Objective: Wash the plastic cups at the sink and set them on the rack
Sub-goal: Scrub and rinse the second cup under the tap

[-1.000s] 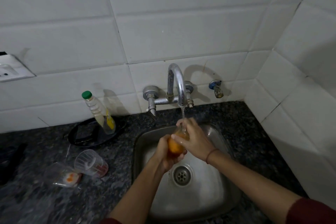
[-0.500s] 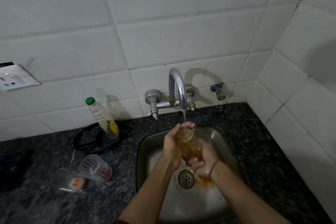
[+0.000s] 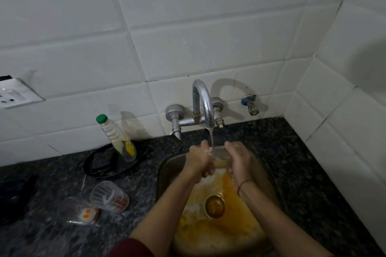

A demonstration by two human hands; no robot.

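Observation:
I hold a clear plastic cup [image 3: 220, 157] under the running tap [image 3: 203, 102], over the steel sink [image 3: 165, 171]. My left hand [image 3: 199, 159] grips its left side and my right hand [image 3: 238, 157] grips its right side. Water falls between my hands onto the cup. Orange liquid spreads over the sink floor around the drain [image 3: 214, 205]. On the counter to the left lie two more clear plastic cups on their sides, one [image 3: 109, 196] with reddish dregs, the other [image 3: 81, 212] with orange dregs. No rack is in view.
A plastic bottle with a green cap [image 3: 117, 139] leans on a black dish [image 3: 100, 165] against the tiled wall. The dark granite counter [image 3: 302, 173] surrounds the sink. A second small tap [image 3: 250, 104] and a wall socket [image 3: 14, 94] are on the wall.
The orange liquid has been tipped from the cup into the sink. The cup is back under the water stream, held between both hands, now nearly clear.

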